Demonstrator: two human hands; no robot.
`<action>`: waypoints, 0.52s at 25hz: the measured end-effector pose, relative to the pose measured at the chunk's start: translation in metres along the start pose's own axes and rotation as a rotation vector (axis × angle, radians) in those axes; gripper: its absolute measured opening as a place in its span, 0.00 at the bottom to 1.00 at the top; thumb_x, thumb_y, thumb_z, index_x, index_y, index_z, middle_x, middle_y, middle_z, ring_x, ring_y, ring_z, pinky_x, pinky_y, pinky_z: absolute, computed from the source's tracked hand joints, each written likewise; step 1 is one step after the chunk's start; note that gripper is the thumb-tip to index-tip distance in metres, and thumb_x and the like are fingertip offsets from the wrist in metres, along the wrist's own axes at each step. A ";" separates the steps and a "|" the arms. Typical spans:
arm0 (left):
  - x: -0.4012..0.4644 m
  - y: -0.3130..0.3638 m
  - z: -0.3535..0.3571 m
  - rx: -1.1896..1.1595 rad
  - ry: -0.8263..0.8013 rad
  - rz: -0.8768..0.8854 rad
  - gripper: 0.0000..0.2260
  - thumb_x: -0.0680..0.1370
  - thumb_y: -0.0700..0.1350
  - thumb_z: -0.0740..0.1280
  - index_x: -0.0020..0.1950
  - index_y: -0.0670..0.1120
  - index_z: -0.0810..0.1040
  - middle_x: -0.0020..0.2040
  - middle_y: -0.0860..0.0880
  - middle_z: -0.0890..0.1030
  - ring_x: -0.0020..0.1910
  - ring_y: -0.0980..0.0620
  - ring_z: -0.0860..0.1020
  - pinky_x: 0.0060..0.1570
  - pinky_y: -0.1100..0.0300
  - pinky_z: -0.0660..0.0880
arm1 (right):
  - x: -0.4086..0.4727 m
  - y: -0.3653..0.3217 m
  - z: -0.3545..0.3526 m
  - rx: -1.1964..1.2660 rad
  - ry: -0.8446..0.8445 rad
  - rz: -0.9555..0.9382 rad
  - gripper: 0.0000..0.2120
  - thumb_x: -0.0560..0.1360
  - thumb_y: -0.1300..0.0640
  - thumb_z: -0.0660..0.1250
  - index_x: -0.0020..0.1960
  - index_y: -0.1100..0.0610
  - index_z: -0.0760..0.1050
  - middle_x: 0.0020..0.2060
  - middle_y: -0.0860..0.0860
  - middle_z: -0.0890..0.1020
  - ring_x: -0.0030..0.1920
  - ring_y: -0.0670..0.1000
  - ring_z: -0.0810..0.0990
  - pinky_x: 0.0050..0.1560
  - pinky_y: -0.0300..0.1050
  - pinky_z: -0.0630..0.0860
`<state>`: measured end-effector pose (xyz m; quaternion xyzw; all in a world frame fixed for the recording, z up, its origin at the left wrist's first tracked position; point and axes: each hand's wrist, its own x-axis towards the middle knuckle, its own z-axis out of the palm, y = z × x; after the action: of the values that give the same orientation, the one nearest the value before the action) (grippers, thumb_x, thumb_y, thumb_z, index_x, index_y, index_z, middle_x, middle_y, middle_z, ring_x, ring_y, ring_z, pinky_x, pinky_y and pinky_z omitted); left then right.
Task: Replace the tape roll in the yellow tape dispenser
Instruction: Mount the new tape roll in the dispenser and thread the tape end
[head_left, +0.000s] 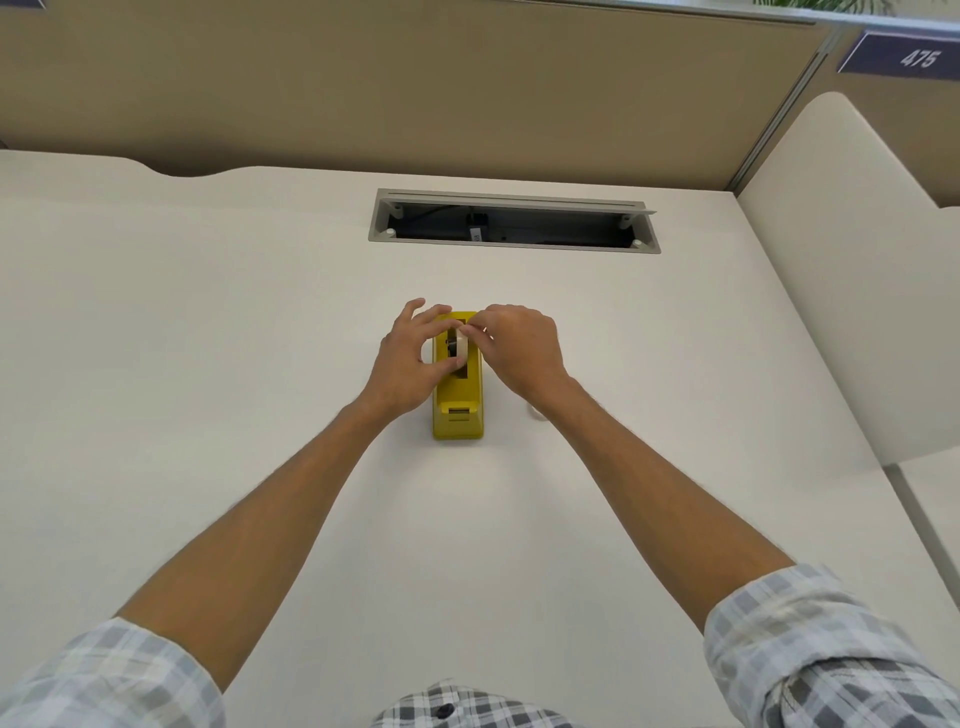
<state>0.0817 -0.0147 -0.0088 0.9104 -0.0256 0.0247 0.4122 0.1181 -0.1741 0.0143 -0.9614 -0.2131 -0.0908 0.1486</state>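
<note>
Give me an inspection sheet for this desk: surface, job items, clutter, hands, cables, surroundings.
Surface: white desk, bare apart from the items below.
Job's things: yellow tape dispenser at centre; tape roll in its well; second whitish roll partly hidden under right wrist.
Clutter: nothing seen.
Hands: left hand holds the roll's side; right hand pinches at the roll's top.
Cables: dark wiring inside open cable tray.
Surroundings: beige partition, sign 475, white side panel.

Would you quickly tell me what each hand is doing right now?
Left hand: grips the tape roll in the yellow dispenser.
Right hand: pinches the same roll.
</note>
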 end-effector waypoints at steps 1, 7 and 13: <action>-0.001 0.000 0.001 -0.005 0.006 0.000 0.20 0.75 0.48 0.72 0.67 0.52 0.75 0.73 0.52 0.70 0.76 0.50 0.58 0.71 0.40 0.62 | 0.000 0.000 0.000 0.020 -0.004 0.006 0.17 0.81 0.45 0.59 0.53 0.53 0.83 0.44 0.49 0.85 0.42 0.50 0.81 0.38 0.44 0.74; 0.000 0.001 0.002 -0.016 0.038 0.001 0.19 0.74 0.48 0.72 0.65 0.51 0.77 0.73 0.47 0.70 0.69 0.46 0.70 0.65 0.48 0.72 | -0.004 0.002 0.003 0.192 0.003 0.106 0.15 0.79 0.45 0.62 0.52 0.52 0.83 0.45 0.47 0.85 0.44 0.48 0.81 0.38 0.41 0.71; -0.003 -0.004 0.001 0.023 0.041 0.117 0.19 0.76 0.48 0.71 0.67 0.51 0.76 0.68 0.49 0.76 0.71 0.48 0.68 0.63 0.42 0.73 | -0.014 -0.008 0.020 0.623 0.057 0.429 0.10 0.73 0.46 0.68 0.46 0.51 0.83 0.44 0.45 0.83 0.44 0.46 0.80 0.46 0.48 0.79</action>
<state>0.0791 -0.0129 -0.0130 0.9113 -0.0697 0.0678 0.4000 0.1043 -0.1657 -0.0053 -0.8900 -0.0200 -0.0153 0.4553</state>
